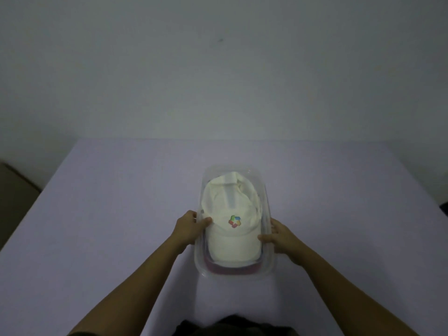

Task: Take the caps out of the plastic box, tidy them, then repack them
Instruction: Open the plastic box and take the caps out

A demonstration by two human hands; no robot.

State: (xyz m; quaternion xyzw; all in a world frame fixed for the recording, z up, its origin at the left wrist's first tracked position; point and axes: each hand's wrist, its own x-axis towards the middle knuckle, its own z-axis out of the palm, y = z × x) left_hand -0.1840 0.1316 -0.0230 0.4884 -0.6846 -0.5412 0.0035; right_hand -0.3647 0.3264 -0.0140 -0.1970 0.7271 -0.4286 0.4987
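While the clear plastic box [272,261] sits in the middle of the pale purple surface [109,214], a white cap [230,246] lies on top inside it. The cap's brim points to the near end and its strap end points to the far end. A small badge [234,221] with many colours is on the front of the cap. Under the white cap, at the near end of the box, a red cap [230,269] peeks out, and only its edge shows. The left grip [190,226] holds the left wall of the box, with the thumb over the rim touching the white cap and the fingers curled on the outside. The right grip [278,235] holds the right wall the same way, with its thumb on the edge of the brim. Both bare arms reach in from the near side. A plain grey wall [218,69] stands behind the far edge of the surface.
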